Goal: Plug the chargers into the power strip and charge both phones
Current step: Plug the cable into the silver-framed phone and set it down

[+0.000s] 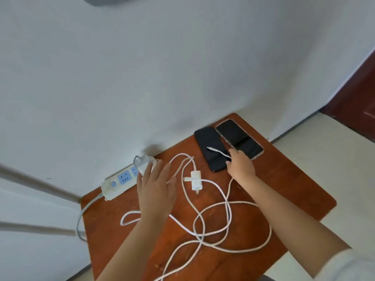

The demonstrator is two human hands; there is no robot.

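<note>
A white power strip [119,182] with blue sockets lies at the table's back left against the wall. My left hand [155,186] hovers flat beside it, fingers spread, holding nothing. A white charger block [196,180] lies unplugged in the middle with its prongs facing me. Two dark phones sit side by side at the back right: the left phone [211,151] and the right phone [239,138]. My right hand [240,166] rests at their near ends, pinching a white cable [218,151] whose connector tip lies on the left phone. Loose white cable loops [213,222] sprawl over the table.
The small reddish-brown wooden table [294,191] stands against a white wall. The strip's grey cord [81,216] hangs off the left edge. A pale floor and a dark red door [357,98] are to the right.
</note>
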